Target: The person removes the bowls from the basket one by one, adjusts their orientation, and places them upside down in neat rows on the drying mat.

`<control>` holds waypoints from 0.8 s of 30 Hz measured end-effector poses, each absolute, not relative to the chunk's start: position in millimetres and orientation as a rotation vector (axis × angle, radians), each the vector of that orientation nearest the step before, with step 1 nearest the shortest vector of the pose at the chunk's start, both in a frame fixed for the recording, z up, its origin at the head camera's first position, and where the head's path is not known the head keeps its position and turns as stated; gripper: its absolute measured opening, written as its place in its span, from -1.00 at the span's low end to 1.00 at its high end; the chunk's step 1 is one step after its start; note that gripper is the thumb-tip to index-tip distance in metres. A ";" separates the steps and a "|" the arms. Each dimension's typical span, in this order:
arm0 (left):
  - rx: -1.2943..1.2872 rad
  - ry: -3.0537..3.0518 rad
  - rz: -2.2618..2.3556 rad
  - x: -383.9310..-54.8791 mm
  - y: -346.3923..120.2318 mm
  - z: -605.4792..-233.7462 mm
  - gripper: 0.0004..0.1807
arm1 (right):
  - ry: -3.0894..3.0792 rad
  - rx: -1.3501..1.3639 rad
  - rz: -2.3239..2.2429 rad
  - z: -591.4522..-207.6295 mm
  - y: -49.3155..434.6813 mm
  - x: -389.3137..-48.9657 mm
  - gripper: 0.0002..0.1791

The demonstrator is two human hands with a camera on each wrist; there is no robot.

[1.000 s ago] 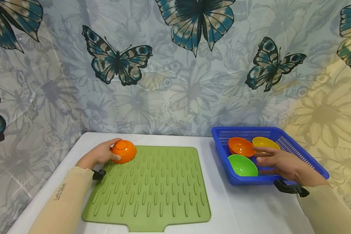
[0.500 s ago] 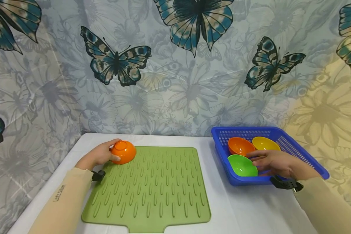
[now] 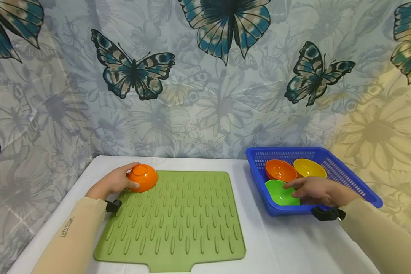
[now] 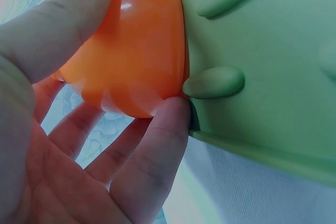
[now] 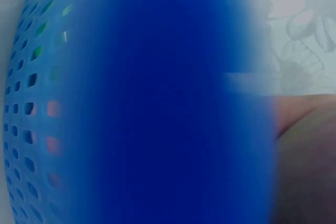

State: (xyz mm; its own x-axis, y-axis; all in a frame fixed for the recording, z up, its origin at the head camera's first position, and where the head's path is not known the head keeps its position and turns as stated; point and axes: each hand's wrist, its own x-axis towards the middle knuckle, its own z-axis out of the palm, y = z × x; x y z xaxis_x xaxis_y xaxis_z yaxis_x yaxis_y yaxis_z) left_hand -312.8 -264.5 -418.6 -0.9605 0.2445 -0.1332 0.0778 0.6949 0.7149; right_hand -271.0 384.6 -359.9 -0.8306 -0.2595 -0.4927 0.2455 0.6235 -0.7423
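At the far left corner of a green ridged mat [image 3: 178, 220], an orange bowl [image 3: 144, 177] lies upside down. My left hand [image 3: 114, 180] grips it from the left side; in the left wrist view the thumb is across the orange wall [image 4: 142, 40] and a fingertip touches the rim by the mat. My right hand [image 3: 316, 190] reaches over the near wall of a blue basket [image 3: 274, 210], its fingers at the right side of a green bowl [image 3: 277, 194]. The blue basket wall [image 5: 168, 98] blocks most of the right wrist view, so the fingertips' contact is hidden.
Behind the green bowl, another orange bowl [image 3: 281, 170] and a yellow bowl [image 3: 309, 168] stand upright in the basket. White cloth [image 3: 238, 190] covers the table between mat and basket. A butterfly-printed curtain [image 3: 191, 95] hangs behind.
My right hand has moved left and lower, from beside the bowls to over the green bowl's right edge. The left hand and its orange bowl have stayed in place.
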 end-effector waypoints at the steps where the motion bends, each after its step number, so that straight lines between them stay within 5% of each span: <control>1: 0.262 2.687 1.118 -312.4 -264.3 -418.3 0.01 | 2.285 -0.011 -1.144 -360.0 384.3 -271.1 -0.50; 24: 0.264 2.694 1.113 -314.7 -266.4 -421.3 -0.01 | 2.386 0.127 -1.165 -357.8 377.2 -266.9 -0.39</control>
